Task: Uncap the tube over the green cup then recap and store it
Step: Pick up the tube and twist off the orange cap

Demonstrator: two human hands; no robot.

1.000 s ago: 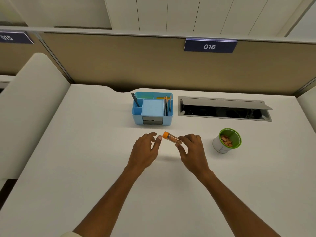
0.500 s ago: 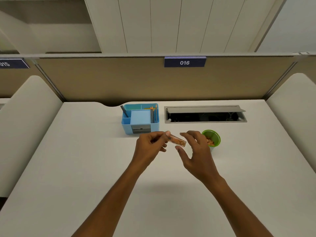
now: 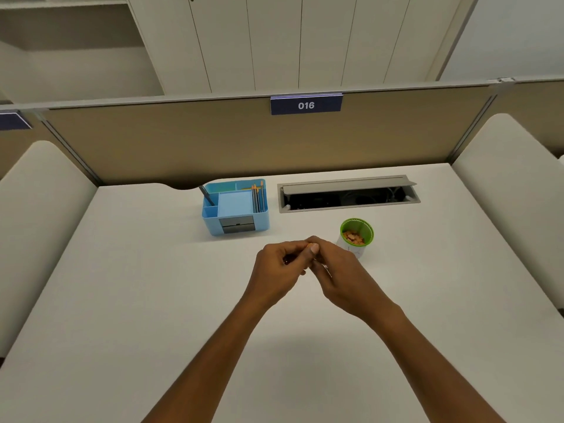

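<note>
Now, on the white worktop (image 3: 128, 300), the blue desk organiser (image 3: 236, 209) waits far left; my left hand (image 3: 279, 267) pinches the orange cap (image 3: 312, 246); my right hand (image 3: 341, 271) wraps the almost hidden tube; I should shift right over the green cup (image 3: 356, 234) first, twisting gently, tube level.

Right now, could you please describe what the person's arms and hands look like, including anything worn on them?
Both arms are bare from the bottom edge of the view up to the wrists: no sleeves show. The left hand and the right hand are ungloved, and no watch, bracelet or ring is visible on either. The nail visible where the hands meet looks short and plain. No markings or cables appear on either arm.
</note>
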